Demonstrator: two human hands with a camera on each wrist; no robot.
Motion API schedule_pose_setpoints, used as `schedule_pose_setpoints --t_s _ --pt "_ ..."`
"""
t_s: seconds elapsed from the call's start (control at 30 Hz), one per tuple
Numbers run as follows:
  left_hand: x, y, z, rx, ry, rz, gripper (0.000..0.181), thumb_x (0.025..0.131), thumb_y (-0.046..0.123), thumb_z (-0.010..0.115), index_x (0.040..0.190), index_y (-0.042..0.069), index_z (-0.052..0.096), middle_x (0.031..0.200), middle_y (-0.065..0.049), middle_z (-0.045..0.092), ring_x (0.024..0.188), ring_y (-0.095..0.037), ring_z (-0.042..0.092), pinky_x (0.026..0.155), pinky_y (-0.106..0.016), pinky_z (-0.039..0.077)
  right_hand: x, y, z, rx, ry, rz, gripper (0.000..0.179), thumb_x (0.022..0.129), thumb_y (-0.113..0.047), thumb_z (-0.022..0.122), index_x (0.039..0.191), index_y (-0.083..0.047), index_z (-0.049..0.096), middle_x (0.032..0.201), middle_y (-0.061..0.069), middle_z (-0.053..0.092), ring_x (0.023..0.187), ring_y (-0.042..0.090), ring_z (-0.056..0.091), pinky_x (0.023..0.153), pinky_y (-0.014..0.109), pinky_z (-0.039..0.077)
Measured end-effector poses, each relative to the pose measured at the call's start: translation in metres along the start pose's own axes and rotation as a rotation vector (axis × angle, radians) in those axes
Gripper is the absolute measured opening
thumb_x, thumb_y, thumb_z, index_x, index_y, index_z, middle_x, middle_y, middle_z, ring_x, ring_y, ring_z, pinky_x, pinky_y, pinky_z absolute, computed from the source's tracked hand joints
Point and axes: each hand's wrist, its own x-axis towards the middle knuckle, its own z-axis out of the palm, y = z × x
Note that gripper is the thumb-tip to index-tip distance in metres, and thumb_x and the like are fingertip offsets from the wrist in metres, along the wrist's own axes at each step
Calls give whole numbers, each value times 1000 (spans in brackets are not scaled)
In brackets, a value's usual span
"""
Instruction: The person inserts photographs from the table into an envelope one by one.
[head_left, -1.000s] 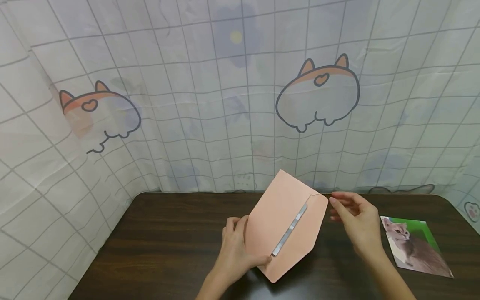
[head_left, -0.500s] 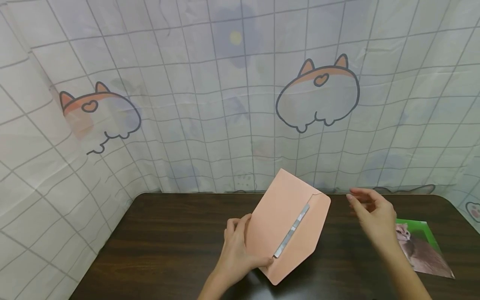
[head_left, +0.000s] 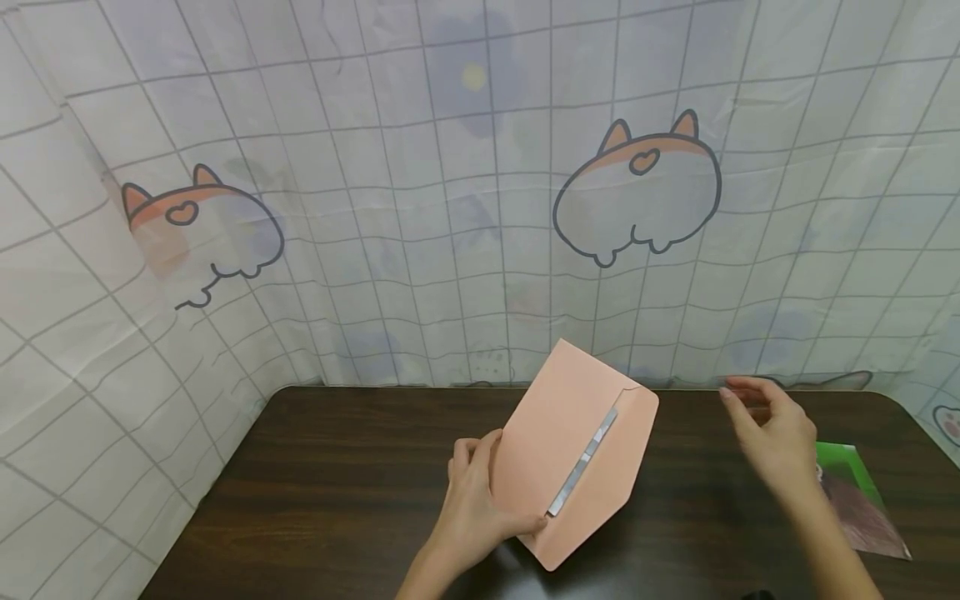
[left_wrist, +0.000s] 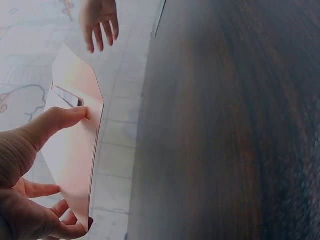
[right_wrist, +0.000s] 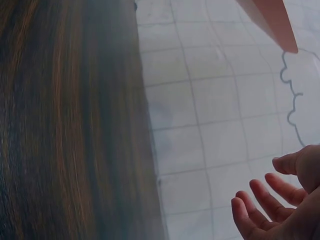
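A pink envelope (head_left: 551, 417) is held tilted above the table by my left hand (head_left: 468, 508), thumb on the front near the flap fold and fingers behind its edge. The flap (head_left: 618, 467) stands unfolded to the right, and a grey-and-white strip of something inside (head_left: 583, 461) shows at the mouth. In the left wrist view the thumb presses beside that opening. My right hand (head_left: 776, 442) hovers to the right, apart from the envelope, fingers loosely bent and holding nothing. Its relaxed fingers (right_wrist: 267, 205) also show in the right wrist view.
A cat photo (head_left: 862, 508) with a green background lies on the right of the dark wooden table (head_left: 322, 492), partly hidden by the right forearm. A small black object (head_left: 759, 595) shows at the bottom edge. Behind the table hangs a grid-patterned curtain (head_left: 420, 208).
My right hand has moved away from the envelope's flap corner to the right, now covering part of the cat photo. The left hand and envelope have stayed nearly still.
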Motion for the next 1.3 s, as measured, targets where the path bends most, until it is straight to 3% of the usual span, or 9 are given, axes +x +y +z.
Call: schedule_pose_setpoints --t_s 0.23,0.3,0.43,0.53,0.57,0.63,0.7,0.77,1.3 --pt "0 0 -1 5 0 -15 104 57 25 103 147 8 54 128 -10 44 122 -34 43 94 -53 49 2 10 -5 -37 -27 -4 37 107 -23 60 132 3 64 118 33 70 78 -28 37 58 21 44" --pt "0 0 -2 4 -2 -16 104 58 25 103 147 7 53 129 -11 44 122 -35 43 94 -53 49 3 14 -7 -50 -31 -5 37 107 -23 60 132 4 64 118 32 69 81 -21 42 58 21 44" --pt "1 -1 -2 0 -2 -15 104 59 25 103 148 6 52 129 -12 44 121 -34 43 93 -52 49 4 19 -9 -69 -39 1 37 108 -22 59 133 4 63 119 32 69 87 18 67 60 20 42" --pt "1 -1 -3 -3 2 -14 105 60 26 103 149 4 51 129 -12 44 120 -34 43 93 -51 49 5 22 -12 -75 -36 9 38 108 -23 58 134 5 62 120 33 68 97 42 67 60 19 41" --pt "1 -1 -3 -3 4 -14 105 60 26 103 149 4 51 128 -12 44 119 -33 43 93 -50 49 5 24 -13 -73 -37 13 38 109 -23 58 134 5 62 120 34 68 94 37 68 60 19 42" --pt "1 -2 -4 -3 9 -11 105 60 26 103 149 3 51 128 -13 45 118 -32 43 92 -48 49 5 27 -15 -71 -34 20 39 109 -23 57 135 5 62 121 34 67 88 11 66 59 17 42" --pt "1 -3 -4 0 12 -9 105 61 26 102 149 3 51 127 -12 45 116 -31 43 91 -47 49 5 29 -17 -71 -28 27 39 109 -23 57 135 4 61 121 34 67 84 -12 51 59 15 41" --pt "1 -3 -5 5 14 -8 105 61 27 103 149 4 51 126 -12 45 115 -30 42 90 -46 49 6 33 -19 -69 -23 31 39 108 -23 57 136 5 61 122 35 66 81 -26 36 59 13 40" --pt "2 -4 -7 16 22 -22 107 62 31 102 150 2 50 127 -13 44 114 -30 42 88 -44 49 14 54 -35 -102 7 120 41 107 -25 58 133 7 61 125 38 64 73 -28 32 59 15 37"
